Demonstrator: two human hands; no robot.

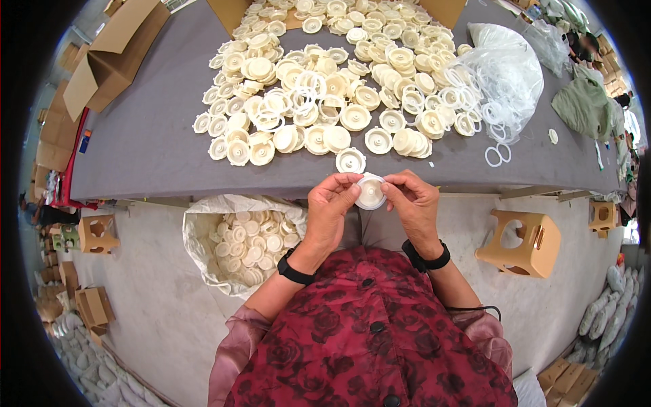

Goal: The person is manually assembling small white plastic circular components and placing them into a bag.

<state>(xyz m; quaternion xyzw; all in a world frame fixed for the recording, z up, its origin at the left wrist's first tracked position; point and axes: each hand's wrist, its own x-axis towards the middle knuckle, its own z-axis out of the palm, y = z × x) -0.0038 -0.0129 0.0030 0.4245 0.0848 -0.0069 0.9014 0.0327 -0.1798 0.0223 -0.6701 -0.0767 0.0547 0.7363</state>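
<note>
Between both hands, just in front of the table's near edge, is a round cream plastic cap [370, 192] with a pale ring around its rim. My left hand [329, 207] pinches its left side between thumb and fingers. On the opposite side, my right hand [416, 203] grips the rim the same way. A single cap [350, 161] lies on the table right beyond my fingers. Farther back spreads a large heap of similar cream caps [337, 138], some piled on each other. Thin translucent rings [271, 102] lie loose over the heap.
A clear plastic bag [508, 74] of rings slumps at the heap's right. Below the grey table [149, 146], an open white sack [196, 237] of caps stands on the floor at left, with a tan stool [536, 251] at right. A cardboard box [112, 57] sits at the table's far left.
</note>
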